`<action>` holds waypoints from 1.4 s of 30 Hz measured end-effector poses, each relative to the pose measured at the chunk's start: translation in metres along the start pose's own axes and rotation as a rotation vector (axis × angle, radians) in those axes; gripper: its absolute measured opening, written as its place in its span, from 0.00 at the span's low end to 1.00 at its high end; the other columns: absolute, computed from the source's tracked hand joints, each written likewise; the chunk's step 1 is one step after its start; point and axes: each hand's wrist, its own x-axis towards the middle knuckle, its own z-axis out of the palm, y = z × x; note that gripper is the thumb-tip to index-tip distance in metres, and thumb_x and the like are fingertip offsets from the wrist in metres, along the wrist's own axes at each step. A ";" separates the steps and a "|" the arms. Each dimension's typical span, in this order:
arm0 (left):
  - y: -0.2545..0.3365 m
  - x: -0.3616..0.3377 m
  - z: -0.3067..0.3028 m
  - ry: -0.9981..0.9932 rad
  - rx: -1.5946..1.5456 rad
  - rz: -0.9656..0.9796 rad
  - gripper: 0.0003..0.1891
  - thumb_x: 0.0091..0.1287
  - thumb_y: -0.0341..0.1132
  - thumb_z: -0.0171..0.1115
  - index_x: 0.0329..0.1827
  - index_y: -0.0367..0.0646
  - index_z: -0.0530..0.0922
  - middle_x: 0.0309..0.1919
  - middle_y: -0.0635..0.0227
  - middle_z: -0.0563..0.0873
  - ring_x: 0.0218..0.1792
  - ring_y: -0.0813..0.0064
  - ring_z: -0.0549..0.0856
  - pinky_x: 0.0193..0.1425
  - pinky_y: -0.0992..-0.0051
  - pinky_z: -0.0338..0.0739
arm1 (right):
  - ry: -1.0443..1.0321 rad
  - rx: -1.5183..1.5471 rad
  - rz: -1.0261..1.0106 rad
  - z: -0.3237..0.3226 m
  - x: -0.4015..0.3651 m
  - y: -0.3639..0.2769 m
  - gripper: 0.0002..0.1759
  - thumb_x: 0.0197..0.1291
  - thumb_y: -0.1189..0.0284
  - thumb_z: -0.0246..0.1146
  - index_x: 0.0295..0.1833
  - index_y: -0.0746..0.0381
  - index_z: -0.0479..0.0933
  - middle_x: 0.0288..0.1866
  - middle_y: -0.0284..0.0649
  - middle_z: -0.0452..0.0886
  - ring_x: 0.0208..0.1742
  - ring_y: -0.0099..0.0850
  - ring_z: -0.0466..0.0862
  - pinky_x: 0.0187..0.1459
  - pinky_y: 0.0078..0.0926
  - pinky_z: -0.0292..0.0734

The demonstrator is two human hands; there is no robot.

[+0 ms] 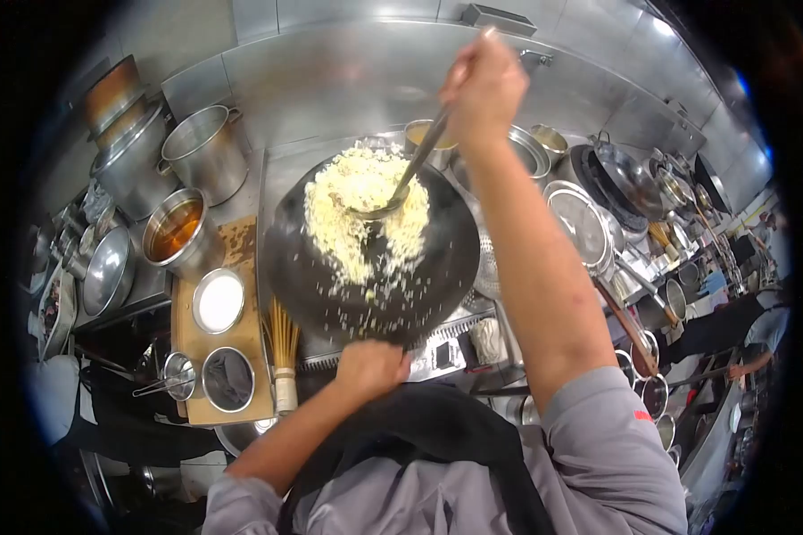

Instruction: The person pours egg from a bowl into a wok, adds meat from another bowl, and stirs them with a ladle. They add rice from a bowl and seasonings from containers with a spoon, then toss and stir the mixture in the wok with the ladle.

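A large dark wok [290, 236] stands in front of me with a mound of pale yellow fried rice [361, 183] toward its far side. Loose grains lie scattered over the near slope. My right hand [486, 89] is raised above the far right and closed around the handle of a ladle [426, 152]. The ladle slants down to the left, its bowl pressed against the rice and partly covered by it. At the wok's near rim, my left hand [370, 368] is closed on the edge; its fingertips are hidden.
To the left, a wooden board [187, 303] bears a bowl of white contents [219, 301] and a steel pot of reddish-brown liquid [177, 234]. A bamboo brush [283, 357] stands beside it. Strainers [578, 223] and another wok [629, 178] are at right. A co-worker [763, 321] stands far right.
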 end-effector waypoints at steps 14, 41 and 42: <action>-0.052 0.079 0.050 0.363 0.123 -0.165 0.13 0.65 0.42 0.69 0.27 0.46 0.79 0.29 0.66 0.80 0.39 0.60 0.78 0.49 0.58 0.69 | -0.231 -0.185 0.070 -0.033 0.010 0.083 0.15 0.69 0.68 0.69 0.31 0.62 0.73 0.17 0.32 0.70 0.16 0.22 0.70 0.18 0.25 0.65; -0.057 0.075 0.044 0.385 0.069 -0.061 0.13 0.63 0.40 0.70 0.27 0.46 0.76 0.29 0.65 0.76 0.36 0.59 0.76 0.46 0.59 0.69 | -0.248 -0.089 0.088 -0.080 0.042 0.064 0.12 0.64 0.73 0.71 0.32 0.63 0.76 0.20 0.31 0.76 0.19 0.20 0.74 0.21 0.22 0.70; -0.057 0.074 0.044 0.366 0.068 -0.078 0.12 0.65 0.41 0.69 0.28 0.46 0.77 0.29 0.66 0.77 0.37 0.60 0.77 0.47 0.59 0.68 | -0.249 -0.093 0.090 -0.091 0.028 0.065 0.12 0.64 0.73 0.71 0.32 0.63 0.76 0.20 0.31 0.76 0.19 0.20 0.74 0.21 0.22 0.70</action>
